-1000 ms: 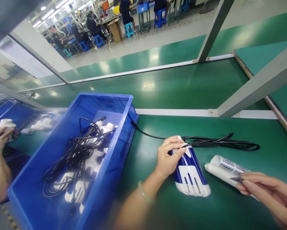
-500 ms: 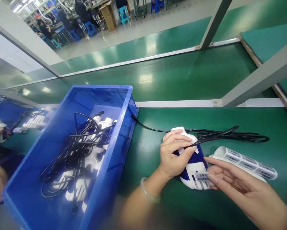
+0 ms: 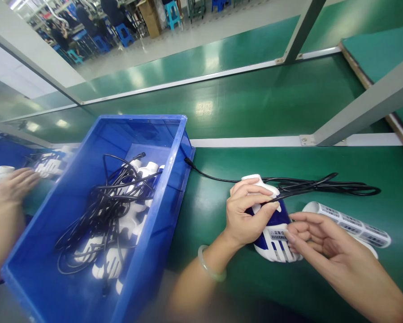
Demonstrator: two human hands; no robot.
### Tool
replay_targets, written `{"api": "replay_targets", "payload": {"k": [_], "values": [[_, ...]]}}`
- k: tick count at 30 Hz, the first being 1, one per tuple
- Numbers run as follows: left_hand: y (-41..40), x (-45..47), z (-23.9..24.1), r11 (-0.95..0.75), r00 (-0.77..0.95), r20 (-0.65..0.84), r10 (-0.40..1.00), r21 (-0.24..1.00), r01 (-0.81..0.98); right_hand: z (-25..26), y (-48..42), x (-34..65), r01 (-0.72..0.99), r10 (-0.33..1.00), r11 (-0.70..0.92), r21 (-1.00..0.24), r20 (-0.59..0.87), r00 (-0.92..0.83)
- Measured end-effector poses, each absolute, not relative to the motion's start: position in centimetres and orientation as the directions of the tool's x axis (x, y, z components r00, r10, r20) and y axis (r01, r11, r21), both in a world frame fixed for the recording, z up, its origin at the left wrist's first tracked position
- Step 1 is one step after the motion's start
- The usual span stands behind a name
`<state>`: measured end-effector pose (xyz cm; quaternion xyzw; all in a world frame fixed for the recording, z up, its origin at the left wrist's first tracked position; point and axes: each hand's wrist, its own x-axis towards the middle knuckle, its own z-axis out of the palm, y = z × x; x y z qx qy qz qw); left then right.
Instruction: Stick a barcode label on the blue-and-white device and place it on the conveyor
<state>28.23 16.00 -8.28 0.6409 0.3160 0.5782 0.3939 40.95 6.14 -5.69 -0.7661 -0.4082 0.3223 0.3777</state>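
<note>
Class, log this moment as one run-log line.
left hand: grips blue-white device | right hand: presses label onto it | label roll: beside | blue bin: left

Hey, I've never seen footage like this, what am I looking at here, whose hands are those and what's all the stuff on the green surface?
This is a single view from a camera worn on a person's head, looking forward and down at their own bare hands; there is no robot. The left hand grips a blue and white plastic device lying on the green table. The right hand presses a small printed label onto it. A black cable runs from the device across the table. Beside it lies a roll of labels. The blue bin holds more such devices with tangled cables. The hand at far left is a co-worker's.
</note>
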Motion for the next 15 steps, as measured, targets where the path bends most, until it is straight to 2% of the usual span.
{"api": "replay_targets", "payload": {"k": [5,10,15], "values": [[16.0,28.1,-8.3,-0.470,0.139,0.473,0.870,0.881,-0.056,-6.0,6.2,41.5,0.398,0.889,-0.356,-0.845,-0.175,0.423],[16.1,28.2,-8.3,-0.475,0.136,0.480,0.867,0.877,-0.067,-6.3,6.0,42.6,0.342,0.961,-0.245,-0.907,-0.182,0.206],[16.1,28.2,-8.3,-0.481,0.133,0.488,0.863,0.873,-0.082,-6.3,6.1,42.7,0.366,0.976,-0.182,-0.912,-0.124,0.178]]}}
